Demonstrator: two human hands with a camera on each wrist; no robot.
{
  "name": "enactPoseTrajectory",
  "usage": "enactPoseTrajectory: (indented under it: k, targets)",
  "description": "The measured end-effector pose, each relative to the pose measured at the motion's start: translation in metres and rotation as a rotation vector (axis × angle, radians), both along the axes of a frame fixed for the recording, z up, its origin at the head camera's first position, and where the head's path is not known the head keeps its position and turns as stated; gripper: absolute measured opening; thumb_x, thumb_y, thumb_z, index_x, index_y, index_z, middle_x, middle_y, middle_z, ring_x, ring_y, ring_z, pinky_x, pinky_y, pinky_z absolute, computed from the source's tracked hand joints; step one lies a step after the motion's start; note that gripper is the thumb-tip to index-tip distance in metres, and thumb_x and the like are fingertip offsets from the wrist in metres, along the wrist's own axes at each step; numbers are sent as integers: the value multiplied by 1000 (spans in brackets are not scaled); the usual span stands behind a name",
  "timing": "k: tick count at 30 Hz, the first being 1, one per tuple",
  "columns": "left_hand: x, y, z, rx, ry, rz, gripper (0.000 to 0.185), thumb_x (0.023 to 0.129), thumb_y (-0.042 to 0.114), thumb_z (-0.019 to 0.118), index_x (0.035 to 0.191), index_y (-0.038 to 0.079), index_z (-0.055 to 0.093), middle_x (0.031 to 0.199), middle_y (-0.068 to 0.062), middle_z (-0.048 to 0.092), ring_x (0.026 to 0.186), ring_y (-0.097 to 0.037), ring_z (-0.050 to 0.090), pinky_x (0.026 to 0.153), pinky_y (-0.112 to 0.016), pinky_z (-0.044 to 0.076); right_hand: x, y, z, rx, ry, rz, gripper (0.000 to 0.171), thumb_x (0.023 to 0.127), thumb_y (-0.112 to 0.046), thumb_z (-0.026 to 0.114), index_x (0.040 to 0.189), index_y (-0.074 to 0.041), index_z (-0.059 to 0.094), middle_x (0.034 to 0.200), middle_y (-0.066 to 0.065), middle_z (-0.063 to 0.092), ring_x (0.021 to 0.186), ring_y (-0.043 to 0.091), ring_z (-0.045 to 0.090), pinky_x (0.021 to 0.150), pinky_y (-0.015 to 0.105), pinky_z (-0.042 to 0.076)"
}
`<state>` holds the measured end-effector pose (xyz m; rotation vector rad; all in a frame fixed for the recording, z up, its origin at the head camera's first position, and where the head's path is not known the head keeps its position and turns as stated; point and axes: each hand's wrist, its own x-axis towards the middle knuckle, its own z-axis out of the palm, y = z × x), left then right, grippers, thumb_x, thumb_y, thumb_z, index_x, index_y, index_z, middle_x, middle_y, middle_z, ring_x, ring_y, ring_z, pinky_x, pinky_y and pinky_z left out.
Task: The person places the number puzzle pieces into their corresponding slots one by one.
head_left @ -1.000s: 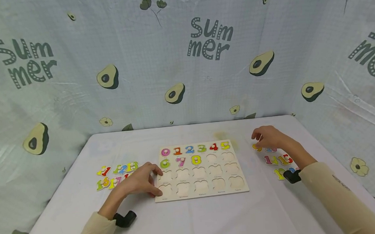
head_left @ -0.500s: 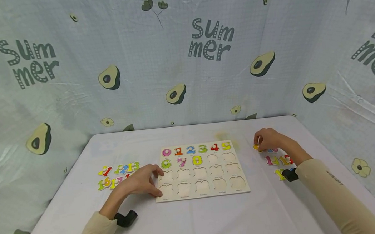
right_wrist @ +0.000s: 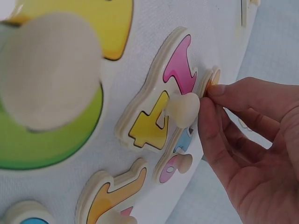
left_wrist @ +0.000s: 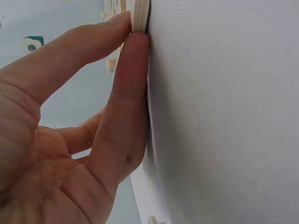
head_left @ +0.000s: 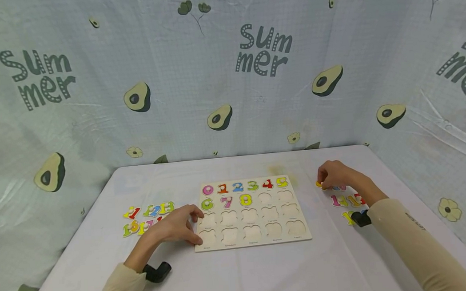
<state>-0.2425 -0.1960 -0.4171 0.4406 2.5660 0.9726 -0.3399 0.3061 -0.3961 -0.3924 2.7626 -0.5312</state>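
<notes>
The wooden number board [head_left: 239,246] lies mid-table, with pieces 0 to 8 seated in its upper rows and bare recesses below. At its left side, my left hand [head_left: 176,225] rests thumb and finger spread along the edge; in the left wrist view, fingertips touch the board's edge [left_wrist: 139,18]. Over on the right, my right hand [head_left: 336,174] pinches an orange number puzzle piece [right_wrist: 212,80] between thumb and index finger. Most of that piece is hidden by the fingers. Beside it in the right wrist view lies the knobbed 14 piece [right_wrist: 152,123].
Several two-digit pieces, including the 12 piece [head_left: 152,210], lie left of the board, partly behind the left hand. More pieces, such as a yellow-green one [head_left: 347,218], lie under the right forearm. A printed curtain [head_left: 168,136] hangs behind the white table [head_left: 257,277].
My right hand has lowered slightly onto the orange piece, and its fingers have closed together on it. The left hand stays at the board's left edge.
</notes>
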Motion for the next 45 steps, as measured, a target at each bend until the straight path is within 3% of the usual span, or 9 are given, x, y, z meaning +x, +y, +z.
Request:
enactPoseTrajectory:
  k: [18,23,34,45]
  targets:
    - [0,0,-1,15,-13,4,59,72,12,93,122,6,62,106,-7,55,73,-17,57,66,-30,47,-4,-1,13,3,72,49,6,88,-7,73,91,-4,69,90,9,70,76,18,60,72,31,55]
    - [0,0,-1,13,-20,16,59,72,12,93,122,7,62,107,-7,54,73,-17,58,67,-31,47,-3,-9,20,-16,85,60,6,88,-7,73,93,-5,70,94,12,71,77,19,64,73,32,58]
    - [1,1,0,11,-12,14,59,72,13,93,122,6,61,107,-7,54,73,-17,57,67,-31,47,-1,-32,31,-44,129,122,3,86,-6,74,88,-6,71,83,3,70,70,13,62,68,29,53]
    - [0,1,-1,9,-18,14,59,72,12,93,122,6,61,107,-7,55,73,-18,58,68,-32,48,9,-65,38,-73,145,179,5,85,-6,75,88,-5,72,78,2,69,67,12,61,66,29,51]
